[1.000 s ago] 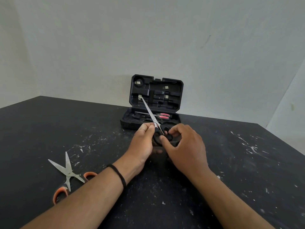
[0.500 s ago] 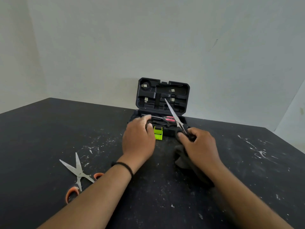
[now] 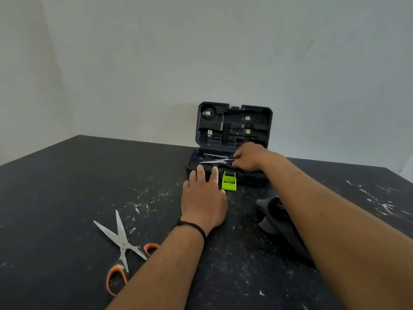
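A black tool case (image 3: 234, 126) stands open at the back of the dark table (image 3: 67, 186), lid upright, with a lime-green latch (image 3: 229, 181) at its front. My right hand (image 3: 250, 158) reaches over the tray and grips the handles of a pair of scissors (image 3: 215, 159), whose blades lie spread and point left inside the tray. My left hand (image 3: 203, 198) rests flat on the table, its straight fingers touching the case's front wall just left of the latch.
A second pair of scissors (image 3: 121, 242) with orange handles lies open on the table at the lower left. A dark cloth (image 3: 274, 213) lies crumpled under my right forearm. White scuff marks speckle the tabletop. A pale wall stands close behind the case.
My right hand carried the scissors from in front of the case into its tray, blades swinging from upright to lying leftward. My left hand let go and settled against the case front.
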